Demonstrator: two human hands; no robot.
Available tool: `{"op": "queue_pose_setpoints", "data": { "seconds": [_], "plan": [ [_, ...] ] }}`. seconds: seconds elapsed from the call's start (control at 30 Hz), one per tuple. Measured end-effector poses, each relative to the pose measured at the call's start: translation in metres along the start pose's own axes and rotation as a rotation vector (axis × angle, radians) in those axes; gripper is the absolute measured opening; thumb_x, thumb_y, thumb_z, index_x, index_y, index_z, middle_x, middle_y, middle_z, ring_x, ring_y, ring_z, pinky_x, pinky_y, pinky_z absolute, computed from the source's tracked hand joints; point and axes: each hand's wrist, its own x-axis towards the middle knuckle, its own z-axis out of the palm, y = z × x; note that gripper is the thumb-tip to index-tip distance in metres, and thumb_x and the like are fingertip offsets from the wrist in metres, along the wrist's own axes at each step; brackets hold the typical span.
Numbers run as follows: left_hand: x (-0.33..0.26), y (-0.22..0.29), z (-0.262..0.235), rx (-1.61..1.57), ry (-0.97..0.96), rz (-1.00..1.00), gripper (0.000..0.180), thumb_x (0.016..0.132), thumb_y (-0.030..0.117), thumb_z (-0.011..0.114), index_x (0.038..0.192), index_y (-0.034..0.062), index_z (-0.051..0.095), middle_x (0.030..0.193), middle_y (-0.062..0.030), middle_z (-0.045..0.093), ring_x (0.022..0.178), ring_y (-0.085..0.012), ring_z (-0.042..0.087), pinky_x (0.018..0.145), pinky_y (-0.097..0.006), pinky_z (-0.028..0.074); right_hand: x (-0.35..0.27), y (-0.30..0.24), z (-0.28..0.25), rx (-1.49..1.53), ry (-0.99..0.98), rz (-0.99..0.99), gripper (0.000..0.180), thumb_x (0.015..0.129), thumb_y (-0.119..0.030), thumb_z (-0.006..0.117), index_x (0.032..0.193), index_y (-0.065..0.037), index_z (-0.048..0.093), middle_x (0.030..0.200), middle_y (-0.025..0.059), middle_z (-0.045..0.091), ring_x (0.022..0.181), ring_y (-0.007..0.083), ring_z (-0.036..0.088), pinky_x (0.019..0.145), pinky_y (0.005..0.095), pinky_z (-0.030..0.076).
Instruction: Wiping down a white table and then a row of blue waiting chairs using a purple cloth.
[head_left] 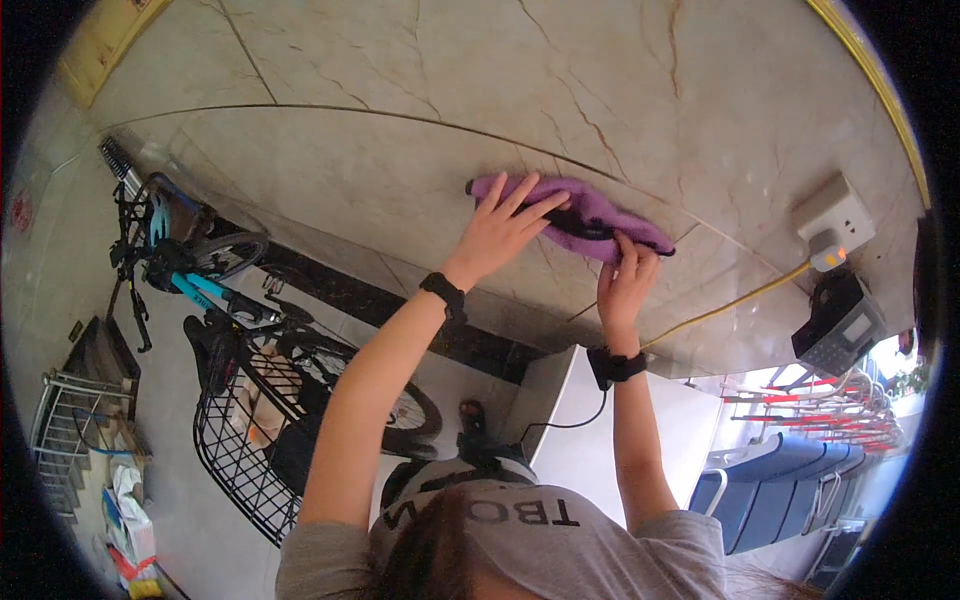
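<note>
The left hand point(496, 236), fingers spread, lay on a crumpled purple-and-black cloth point(597, 206) against the veined cream tile wall point(400, 60); the right hand point(627, 285), fingers bent, touched its lower right edge, whether pinching could not be told.

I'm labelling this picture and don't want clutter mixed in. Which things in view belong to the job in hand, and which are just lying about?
In the job:
purple cloth item with black parts, touched by both hands: left hand, right hand
marbled wall behind it

Just around:
turquoise-framed bicycle
black wire basket
white socket
dark blue seats
</note>
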Motion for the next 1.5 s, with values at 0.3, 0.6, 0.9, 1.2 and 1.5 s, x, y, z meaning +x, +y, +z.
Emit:
{"op": "queue_pose_setpoints", "data": {
  "seconds": [0.3,0.6,0.9,1.2,1.5],
  "plan": [
    [0.105,-0.067,-0.116,0.166,0.431,-0.026,0.045,0.077,0.016,0.059,0.122,0.0219,0.057,0.142,0.0029,0.037,0.131,-0.0304,0.033,0.107,-0.050,0.025,0.122,-0.053,-0.058,0.134,0.543,-0.114,0.043,0.063,-0.003,0.067,0.106,-0.011,0.062,0.089,0.0085,0.049,0.089,0.0262,0.044,0.094,0.0450,0.037],
    [0.142,-0.112,-0.166,0.280,0.469,0.054,0.045,0.084,0.017,0.055,0.129,0.0220,0.052,0.144,-0.0036,0.035,0.133,-0.0360,0.030,0.104,-0.049,0.031,0.191,-0.084,-0.061,0.198,0.643,-0.276,0.045,0.061,-0.001,0.064,0.105,-0.007,0.058,0.122,0.0160,0.047,0.122,0.0373,0.039,0.100,0.0447,0.034],
    [0.117,-0.126,-0.121,0.084,0.318,-0.218,0.074,0.072,0.010,0.063,0.140,0.0247,0.037,0.148,-0.0111,0.024,0.135,-0.0431,0.019,0.107,-0.056,0.018,0.207,-0.116,-0.050,-0.045,0.339,-0.310,0.082,0.062,0.002,0.063,0.136,-0.027,0.042,0.144,0.0050,0.034,0.134,0.0372,0.026,0.106,0.0552,0.023],
    [0.002,-0.105,-0.023,-0.010,0.406,-0.638,0.026,0.072,-0.008,0.051,0.097,-0.0017,0.056,0.145,-0.0146,0.031,0.134,-0.0453,0.020,0.107,-0.052,0.024,0.155,-0.141,0.030,-0.017,0.072,-0.470,0.047,0.076,-0.006,0.054,0.123,-0.012,0.055,0.138,0.0020,0.042,0.128,0.0253,0.038,0.103,0.0427,0.032],
    [-0.100,-0.037,0.045,-0.167,0.162,-1.018,0.027,0.078,-0.004,0.050,0.105,-0.0047,0.052,0.141,-0.0225,0.031,0.130,-0.0463,0.026,0.105,-0.046,0.030,0.070,-0.126,0.106,-0.124,-0.247,-0.700,0.047,0.080,-0.015,0.051,0.127,-0.010,0.052,0.142,0.0000,0.037,0.133,0.0192,0.030,0.107,0.0368,0.027]
  ]
}}
